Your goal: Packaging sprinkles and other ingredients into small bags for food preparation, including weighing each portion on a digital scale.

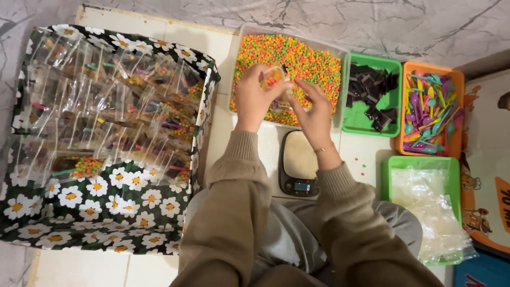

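Sleeves: your tan sleeves fill the bottom centre of the frame, over grey trousers.
Scale: the small digital scale lies just below your wrists, its tray bare.
Left hand: your left hand is clamped on a small clear bag, centre top of the frame.
Bag: transparent, crinkled, with orange, red and green candy beads showing inside; held over the clear tub of the same beads.
Right hand: your right hand sits close beside, fingers pinching the bag's lower edge.
Left of frame: daisy-print box packed with filled bags.
Right of frame: green tray of dark chocolate pieces, orange tray of coloured plastic spoons, green tray of empty bags.
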